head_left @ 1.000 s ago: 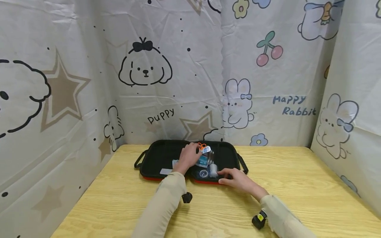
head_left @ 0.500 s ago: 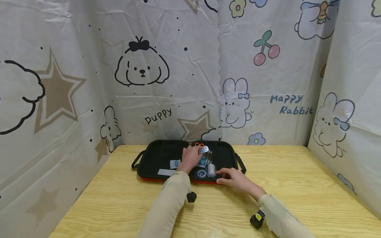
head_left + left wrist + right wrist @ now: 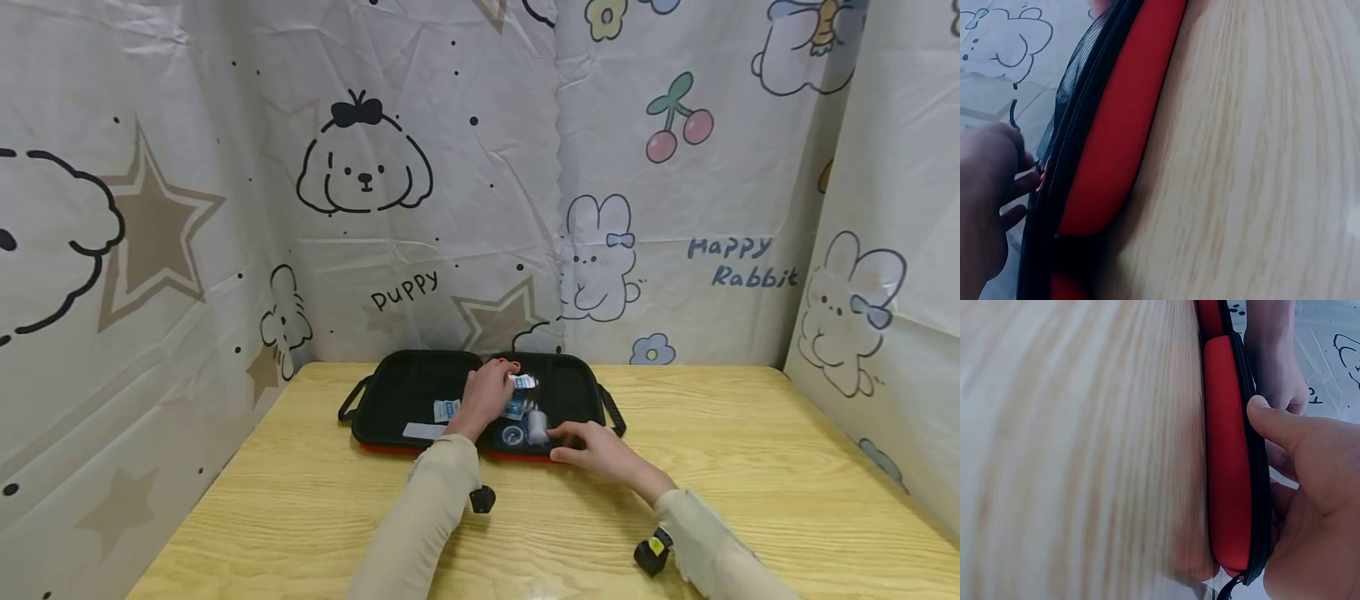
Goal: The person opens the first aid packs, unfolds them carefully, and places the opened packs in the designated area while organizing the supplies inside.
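Observation:
A black-lined case with red outsides point(image 3: 420, 371) lies unfolded on the table. My left hand point(image 3: 483, 393) reaches into its right half, fingers bent at the orange scissors handles point(image 3: 512, 365), which it partly hides. In the left wrist view, orange shows by the fingertips of my left hand point(image 3: 985, 200); whether they pinch it is hidden. Close by lie a white-and-blue packet point(image 3: 525, 382) and a blue packet point(image 3: 514, 408). My right hand point(image 3: 592, 450) grips the case's front rim, thumb on the zipper edge point(image 3: 1259, 481). Beside it are a white roll point(image 3: 537, 427) and a round tape roll point(image 3: 513, 435).
In the case's left half lie a small packet point(image 3: 446, 410) and a flat white strip point(image 3: 423, 431). Carry handles stick out at the left point(image 3: 352, 400) and right point(image 3: 612, 410). A printed curtain point(image 3: 450, 167) stands behind the wooden table point(image 3: 712, 450).
My left hand has shifted slightly right and covers more of the orange handles. The white-and-blue packet beside it has turned flatter and sits slightly lower. The right hand keeps its place on the rim.

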Motion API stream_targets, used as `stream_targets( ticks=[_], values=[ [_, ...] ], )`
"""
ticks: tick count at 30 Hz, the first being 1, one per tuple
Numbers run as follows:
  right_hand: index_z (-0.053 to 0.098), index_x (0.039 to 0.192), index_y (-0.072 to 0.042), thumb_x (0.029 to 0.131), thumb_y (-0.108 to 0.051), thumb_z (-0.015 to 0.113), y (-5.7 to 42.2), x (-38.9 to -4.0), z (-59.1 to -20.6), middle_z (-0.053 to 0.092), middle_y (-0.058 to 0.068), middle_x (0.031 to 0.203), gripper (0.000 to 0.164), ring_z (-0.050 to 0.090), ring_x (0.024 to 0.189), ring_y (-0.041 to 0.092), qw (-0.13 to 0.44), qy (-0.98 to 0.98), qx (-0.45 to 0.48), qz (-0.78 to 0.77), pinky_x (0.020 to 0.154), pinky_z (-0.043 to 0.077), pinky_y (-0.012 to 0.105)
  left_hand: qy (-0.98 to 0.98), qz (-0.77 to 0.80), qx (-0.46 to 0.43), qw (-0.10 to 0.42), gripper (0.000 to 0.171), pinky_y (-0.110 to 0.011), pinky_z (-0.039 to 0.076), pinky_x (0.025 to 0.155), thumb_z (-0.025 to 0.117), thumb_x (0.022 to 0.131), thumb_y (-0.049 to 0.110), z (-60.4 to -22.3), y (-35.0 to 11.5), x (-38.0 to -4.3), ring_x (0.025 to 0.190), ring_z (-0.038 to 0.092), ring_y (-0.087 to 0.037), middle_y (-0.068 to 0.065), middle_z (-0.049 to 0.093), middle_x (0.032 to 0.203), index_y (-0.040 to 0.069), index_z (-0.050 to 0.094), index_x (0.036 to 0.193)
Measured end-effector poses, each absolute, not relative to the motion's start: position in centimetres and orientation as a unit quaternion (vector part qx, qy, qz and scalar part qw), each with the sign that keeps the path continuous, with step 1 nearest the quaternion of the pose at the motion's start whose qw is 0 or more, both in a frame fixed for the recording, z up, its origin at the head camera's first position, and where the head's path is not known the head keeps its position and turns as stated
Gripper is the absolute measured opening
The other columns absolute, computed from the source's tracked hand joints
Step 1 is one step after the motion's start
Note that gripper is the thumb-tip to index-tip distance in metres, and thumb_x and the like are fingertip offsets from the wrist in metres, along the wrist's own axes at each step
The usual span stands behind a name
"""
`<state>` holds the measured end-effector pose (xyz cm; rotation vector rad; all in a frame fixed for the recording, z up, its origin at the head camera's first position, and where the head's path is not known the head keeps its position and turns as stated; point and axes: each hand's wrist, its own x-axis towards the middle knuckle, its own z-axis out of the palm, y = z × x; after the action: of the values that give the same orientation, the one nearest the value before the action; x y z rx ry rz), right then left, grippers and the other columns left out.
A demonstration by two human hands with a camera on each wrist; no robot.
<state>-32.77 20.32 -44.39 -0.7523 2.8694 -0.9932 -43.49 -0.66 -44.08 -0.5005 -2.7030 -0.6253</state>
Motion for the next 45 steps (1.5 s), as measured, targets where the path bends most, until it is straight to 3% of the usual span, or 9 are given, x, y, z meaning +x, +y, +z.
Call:
stream_targets(
  ticks=[5,10,15,23,28,33,39,45],
  values=[
    [0.068,0.124,-0.008,0.095,-0.031,0.066,20.4,-32.7,-44.4,0.065,-0.005,0.081,0.038,0.051,0.068,0.006,0.007,0.915,-0.244,-0.322,0.062,0.039,0.023,-0.958,-0.169,-0.196,0.128,0.031,-0.044,0.044,0.088,0.063,0.095,0.020,-44.0,-0.9,-43.4,0.104,0.063,-0.027,-0.005,0.070,0.115,0.016,0.069,0.126],
    [0.067,0.125,-0.007,0.095,-0.032,0.066,20.4,-32.7,-44.4,0.065,-0.004,0.081,0.038,0.051,0.067,0.006,0.005,0.915,-0.246,-0.319,0.061,0.039,0.022,-0.967,-0.129,-0.192,0.106,0.032,-0.044,0.037,0.089,0.065,0.095,0.023,-44.3,-0.6,-43.4,0.094,0.061,-0.022,0.003,0.074,0.099,0.023,0.068,0.127],
    [0.068,0.124,-0.007,0.095,-0.031,0.066,20.4,-32.7,-44.3,0.064,-0.005,0.080,0.037,0.050,0.066,0.004,-0.001,0.916,-0.246,-0.315,0.061,0.039,0.023,-0.963,-0.137,-0.186,0.139,0.029,-0.045,0.036,0.087,0.065,0.094,0.020,-44.7,-0.7,-43.4,0.089,0.061,-0.020,0.006,0.073,0.091,0.024,0.072,0.121],
    [0.068,0.124,-0.008,0.095,-0.032,0.066,20.1,-32.6,-44.2,0.064,-0.005,0.081,0.038,0.049,0.067,0.004,0.005,0.917,-0.243,-0.318,0.062,0.038,0.023,-0.915,-0.278,-0.192,0.220,0.031,-0.036,0.042,0.075,0.063,0.092,0.011,-44.2,-2.6,-43.5,0.077,0.058,-0.019,-0.001,0.064,0.088,0.019,0.071,0.121],
    [0.068,0.124,-0.009,0.095,-0.032,0.066,20.1,-32.7,-44.3,0.064,-0.004,0.082,0.038,0.051,0.070,0.007,0.006,0.917,-0.242,-0.317,0.063,0.039,0.023,-0.888,-0.358,-0.194,0.214,0.039,-0.030,0.040,0.066,0.061,0.091,0.006,-43.7,-4.2,-43.8,0.073,0.050,-0.017,-0.003,0.059,0.087,0.017,0.067,0.129],
    [0.067,0.125,-0.010,0.095,-0.032,0.066,20.3,-32.8,-44.5,0.064,-0.005,0.083,0.037,0.051,0.069,0.007,0.006,0.919,-0.239,-0.315,0.063,0.039,0.023,-0.881,-0.392,-0.177,0.197,0.043,-0.029,0.039,0.062,0.061,0.093,0.008,-43.1,-6.1,-43.5,0.070,0.052,-0.016,-0.002,0.065,0.088,0.024,0.065,0.133],
    [0.067,0.125,-0.010,0.095,-0.033,0.066,20.4,-32.8,-44.6,0.064,-0.006,0.082,0.038,0.050,0.068,0.005,0.006,0.920,-0.236,-0.313,0.062,0.039,0.023,-0.882,-0.400,-0.161,0.192,0.037,-0.028,0.038,0.056,0.062,0.094,0.016,-42.5,-9.2,-42.9,0.059,0.053,-0.011,0.001,0.070,0.087,0.027,0.068,0.128],
    [0.067,0.126,-0.011,0.095,-0.034,0.065,20.4,-32.8,-44.6,0.065,-0.007,0.084,0.038,0.051,0.069,0.004,0.002,0.919,-0.243,-0.310,0.064,0.040,0.022,-0.882,-0.408,-0.113,0.206,0.027,-0.029,0.044,0.062,0.063,0.093,0.020,-42.2,-13.4,-42.5,0.066,0.063,-0.012,0.000,0.074,0.089,0.025,0.074,0.117]
  ],
)
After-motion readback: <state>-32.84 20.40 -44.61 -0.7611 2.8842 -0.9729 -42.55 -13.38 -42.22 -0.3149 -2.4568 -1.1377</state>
